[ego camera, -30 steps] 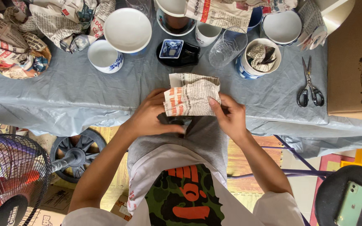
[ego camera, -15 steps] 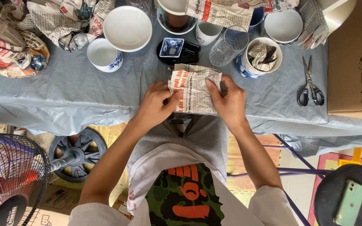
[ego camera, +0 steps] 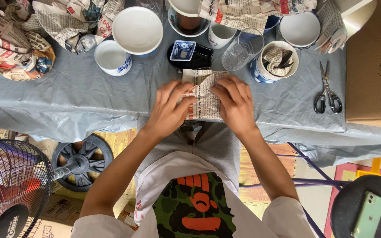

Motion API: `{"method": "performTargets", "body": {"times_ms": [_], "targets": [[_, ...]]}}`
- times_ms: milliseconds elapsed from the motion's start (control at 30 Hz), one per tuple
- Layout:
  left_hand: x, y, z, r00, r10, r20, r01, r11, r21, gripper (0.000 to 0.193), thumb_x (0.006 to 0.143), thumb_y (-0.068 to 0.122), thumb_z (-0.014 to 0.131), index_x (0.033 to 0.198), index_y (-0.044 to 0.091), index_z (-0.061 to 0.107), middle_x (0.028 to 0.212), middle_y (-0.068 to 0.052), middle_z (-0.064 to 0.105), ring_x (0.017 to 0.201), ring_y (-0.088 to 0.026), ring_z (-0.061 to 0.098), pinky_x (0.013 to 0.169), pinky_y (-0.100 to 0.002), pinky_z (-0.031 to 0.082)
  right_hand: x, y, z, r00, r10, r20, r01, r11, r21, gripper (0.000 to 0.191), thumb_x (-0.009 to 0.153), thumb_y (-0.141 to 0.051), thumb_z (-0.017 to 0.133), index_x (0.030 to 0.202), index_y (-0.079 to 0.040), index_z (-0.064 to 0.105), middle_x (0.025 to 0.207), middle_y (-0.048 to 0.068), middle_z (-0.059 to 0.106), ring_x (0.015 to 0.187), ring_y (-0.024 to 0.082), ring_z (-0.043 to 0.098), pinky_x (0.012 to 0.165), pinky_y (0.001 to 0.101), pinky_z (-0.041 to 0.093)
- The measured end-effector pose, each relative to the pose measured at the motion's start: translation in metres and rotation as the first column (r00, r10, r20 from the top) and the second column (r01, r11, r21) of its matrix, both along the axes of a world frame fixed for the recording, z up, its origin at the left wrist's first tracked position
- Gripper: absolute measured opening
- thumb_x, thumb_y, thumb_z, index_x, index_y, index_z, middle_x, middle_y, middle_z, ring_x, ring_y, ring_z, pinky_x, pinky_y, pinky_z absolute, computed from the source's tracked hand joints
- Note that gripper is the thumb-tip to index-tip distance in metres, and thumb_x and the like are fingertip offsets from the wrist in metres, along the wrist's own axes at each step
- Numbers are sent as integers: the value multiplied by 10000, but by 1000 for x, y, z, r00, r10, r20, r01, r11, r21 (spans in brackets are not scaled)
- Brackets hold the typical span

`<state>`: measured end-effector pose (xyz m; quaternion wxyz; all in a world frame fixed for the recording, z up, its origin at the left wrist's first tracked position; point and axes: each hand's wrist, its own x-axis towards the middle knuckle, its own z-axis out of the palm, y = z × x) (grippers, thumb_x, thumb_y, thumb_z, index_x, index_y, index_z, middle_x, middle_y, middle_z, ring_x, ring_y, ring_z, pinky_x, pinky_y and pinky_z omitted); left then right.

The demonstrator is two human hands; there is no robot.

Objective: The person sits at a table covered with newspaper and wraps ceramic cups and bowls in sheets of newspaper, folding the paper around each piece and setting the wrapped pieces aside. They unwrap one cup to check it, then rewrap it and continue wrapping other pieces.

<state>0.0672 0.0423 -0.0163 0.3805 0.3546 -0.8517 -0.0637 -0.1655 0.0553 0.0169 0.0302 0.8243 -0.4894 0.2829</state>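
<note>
Head view is showing the left hand (ego camera: 169,110) and right hand (ego camera: 234,103) pressing flat, fingers spread, on a newspaper-wrapped bundle (ego camera: 203,94) lying at the near edge of the grey-covered table (ego camera: 89,94), so keeping even pressure should be holding the folds tight.
</note>
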Motion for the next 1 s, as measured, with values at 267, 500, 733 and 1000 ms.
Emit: {"method": "performTargets", "body": {"times_ms": [267,500,733,1000], "targets": [[-3,-14,8,917,-266,297,257,964,72,570,817,129,695,1373,11,655,1532,-92,527,1468,-249,458,1297,-475,289,-7,5,-2,996,-25,-85,41,981,190,472,974,15,617,1444,1,585,1539,154,545,1510,303,407,1252,513,318],[1,-10,14,953,-214,215,191,974,122,509,906,92,667,1402,-4,614,1522,-155,564,1460,-280,493,1273,-447,304,-11,10,-4,990,-27,-138,65,958,279,545,1095,-227,490,1548,67,413,1616,242,398,1535,352,320,1259,517,208],[-33,19,19,944,-215,251,187,973,132,648,859,320,708,1322,-121,602,1416,-300,549,1373,-411,497,1203,-494,322,-7,16,-6,986,-86,-142,119,963,240,620,1054,-282,527,1541,86,418,1634,246,377,1548,432,279,1265,557,189],[-44,29,-11,988,-131,78,133,991,-21,389,917,99,689,1292,-3,667,1408,-173,597,1412,-316,521,1241,-480,366,-14,34,3,982,-155,-111,177,955,236,568,1018,-265,547,1551,-82,476,1601,212,414,1515,448,314,1249,604,209]]}}
